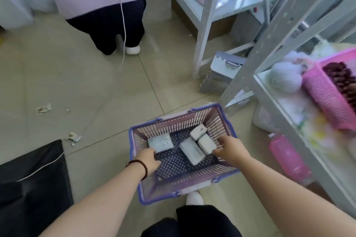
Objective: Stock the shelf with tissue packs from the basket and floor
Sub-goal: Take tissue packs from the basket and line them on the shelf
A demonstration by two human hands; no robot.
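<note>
Fingers of the left hand (147, 160) reach over the near-left wall of the basket (134, 147) with tips at the edge of the leftmost tissue pack (160, 143); whether they have closed on it cannot be told, as the tips are hidden behind the knuckles. Fingers of the right hand (232, 153) are spread open, just beside the rightmost tissue pack (207, 143), not yet gripping.

Largest first:
- Floor (86, 82): tiled, with paper scraps (44, 107) at left. No loose pack identifiable on it.
- Shelf (289, 48): white metal frame at right, holding a pink tray (325, 100) and fluffy white items. Its slanted upright stands between basket and shelf board; judged the main obstruction for the lift.
- Second person (107, 5) stands at the far left, well apart.
- Basket: purple rim, slatted walls, on the floor in front of the wearer's shoe. Four packs lie flat on its bottom, three clustered right, one left; two-handed reach likely suits that split.
- Pink bottle (287, 156): lying on the floor beside the basket, under the shelf edge.
</note>
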